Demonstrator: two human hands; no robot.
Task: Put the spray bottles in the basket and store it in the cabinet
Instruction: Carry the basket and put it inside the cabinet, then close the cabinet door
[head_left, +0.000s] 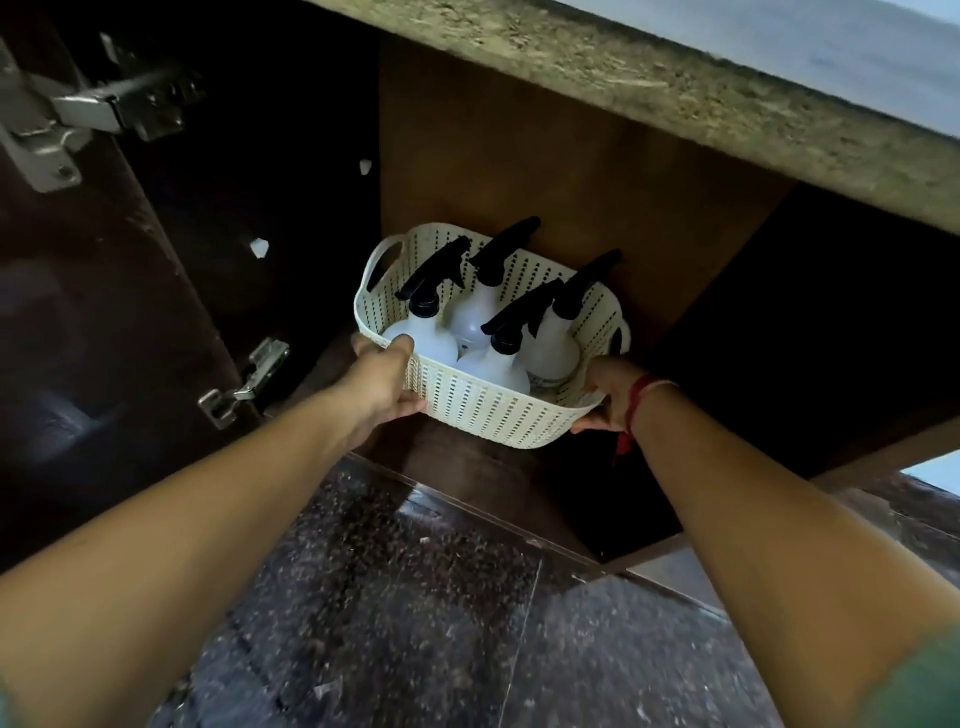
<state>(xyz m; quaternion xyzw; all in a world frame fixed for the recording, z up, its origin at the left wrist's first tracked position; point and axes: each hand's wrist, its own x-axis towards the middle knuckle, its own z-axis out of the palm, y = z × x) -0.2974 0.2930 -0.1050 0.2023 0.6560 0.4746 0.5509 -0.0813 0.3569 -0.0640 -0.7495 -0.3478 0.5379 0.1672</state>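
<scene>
Two arms out, reaching into cabinet (571, 171). Left hand (382, 382) and right hand (610, 397) gripping near corners of basket (483, 410), one each side, both about as close. Basket low inside, long side running left to right, far side near back wall. Four bottles (470, 317) inside, tops leaning back. Looks nearly stored.

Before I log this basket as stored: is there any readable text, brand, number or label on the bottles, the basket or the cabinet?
No text can be read anywhere in this view.
spray bottle at right front: a strip of label near its base, too small and blurred to read.
The other spray bottles: plain white, no print visible.
basket: only a punched hole pattern, no wording.
cabinet hinges: no legible stamp.
</scene>
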